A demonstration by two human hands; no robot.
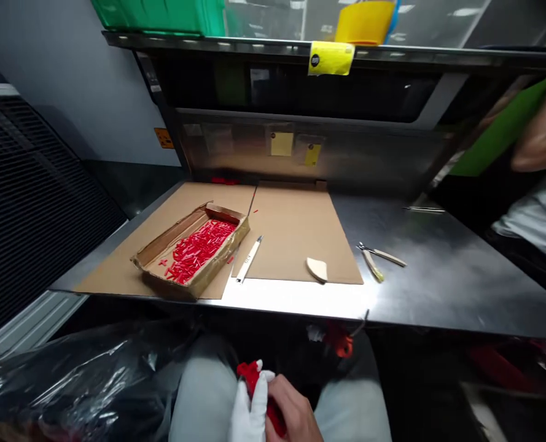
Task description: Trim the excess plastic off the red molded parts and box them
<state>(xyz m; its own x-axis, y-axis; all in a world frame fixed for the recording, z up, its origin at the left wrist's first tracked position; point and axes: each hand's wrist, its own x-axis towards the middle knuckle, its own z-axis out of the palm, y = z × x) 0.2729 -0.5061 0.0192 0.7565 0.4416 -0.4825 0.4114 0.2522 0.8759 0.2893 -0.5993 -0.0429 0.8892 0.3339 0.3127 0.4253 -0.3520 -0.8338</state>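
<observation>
My left hand (249,410), in a white glove, is closed on a red object (249,372) low in the view, above my lap. My right hand (293,408) is bare, its fingers curled round the lower part of the same red object. What the object is cannot be made out, as my fingers cover much of it. On the bench in front, a cardboard tray (220,263) holds many small red pieces (199,248). A white-handled knife (250,259) lies right of the tray, and a cream wedge-shaped piece (317,269) rests on the cardboard sheet (295,227).
Pliers (376,258) with spread handles lie on the metal bench (443,276). An orange-handled item (345,346) is below the bench edge. A shelf above bears green and yellow containers (365,21). Clear plastic (97,374) is at lower left; another person's arm (540,138) shows at right.
</observation>
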